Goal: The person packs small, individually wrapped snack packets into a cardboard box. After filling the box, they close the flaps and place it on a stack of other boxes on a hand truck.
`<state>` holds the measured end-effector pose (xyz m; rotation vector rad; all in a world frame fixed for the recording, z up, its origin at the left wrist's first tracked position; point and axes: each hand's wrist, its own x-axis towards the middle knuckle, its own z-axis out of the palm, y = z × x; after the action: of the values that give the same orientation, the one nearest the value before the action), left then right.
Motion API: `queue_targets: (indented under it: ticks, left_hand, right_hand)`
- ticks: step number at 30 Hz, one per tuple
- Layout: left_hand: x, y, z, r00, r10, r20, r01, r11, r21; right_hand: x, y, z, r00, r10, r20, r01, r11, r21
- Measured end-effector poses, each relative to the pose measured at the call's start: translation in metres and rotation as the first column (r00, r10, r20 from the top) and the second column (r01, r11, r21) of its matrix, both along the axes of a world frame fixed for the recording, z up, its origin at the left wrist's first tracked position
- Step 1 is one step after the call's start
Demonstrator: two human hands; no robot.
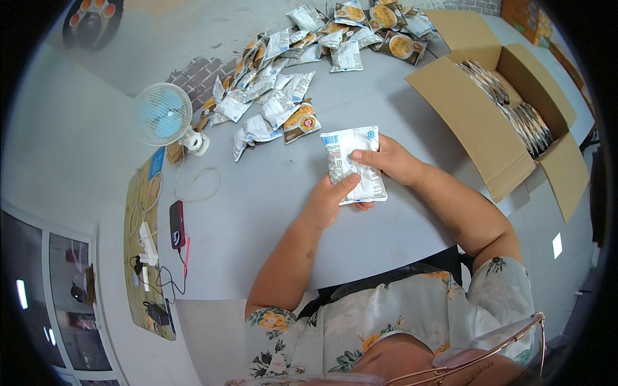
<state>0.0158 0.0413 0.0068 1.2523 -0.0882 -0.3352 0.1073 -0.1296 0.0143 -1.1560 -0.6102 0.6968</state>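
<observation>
A white printed food packet [355,165] is held between both hands over the grey table [251,202], its back facing up. My left hand [333,197] grips the lower left side, thumb across the front and fingertips showing below the bottom edge. On the upper right side, my right hand [393,159] has its thumb laid on the packet; its other fingers are hidden behind. Beyond the hands lies a heap of similar packets [280,62], some showing brown fronts. One brown-and-orange packet [301,121] lies at the heap's near end.
At the right stands an open cardboard box [463,123] with packets [526,125] packed on edge in rows. A small white fan [164,114] is at the left. A phone [177,224] with cables lies near a power strip [148,243] on a wooden board [137,284].
</observation>
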Motion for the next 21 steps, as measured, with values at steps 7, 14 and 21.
queue_targets:
  ticks: [7, 14, 21]
  left_hand:
    - [-0.001, -0.004, -0.006, 0.998, 0.048, -0.036, -0.042, 0.986, 0.161]
    - [-0.003, -0.011, 0.003, 0.995, 0.079, -0.062, -0.064, 0.974, 0.216]
    - [-0.001, 0.012, 0.002, 0.997, -0.061, -0.054, 0.062, 0.998, 0.017]
  right_hand:
    - [-0.004, 0.004, -0.010, 0.999, 0.040, 0.011, -0.039, 0.995, -0.088]
    - [-0.003, 0.008, -0.016, 1.000, -0.015, 0.023, 0.016, 0.998, -0.064]
    - [0.001, 0.002, -0.015, 0.989, 0.075, -0.130, -0.080, 0.996, -0.038]
